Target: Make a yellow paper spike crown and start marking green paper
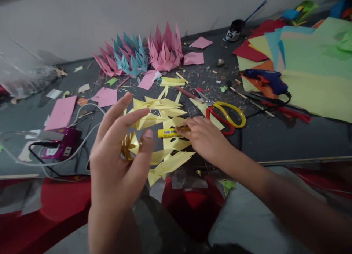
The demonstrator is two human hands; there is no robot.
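My left hand [118, 162] is raised at the table's front edge, thumb and fingers spread apart. In the gap behind its thumb shows a folded golden-yellow paper piece [133, 144]; I cannot tell whether the hand touches it. A yellow glue stick [167, 133] lies level over pale yellow folded paper pieces [176, 162], its right end under the fingers of my right hand [202, 134], which are closed on it. Scissors [229, 112] with one red and one yellow handle rest just beyond that hand.
Pink folded paper crowns [166, 52] and a blue one [130, 57] stand near the wall. To the right are a blue glue gun [265, 79], coloured paper sheets [316, 59] and a black cup [235, 30]. A purple box [66, 144] with cables sits left. Scraps litter the table.
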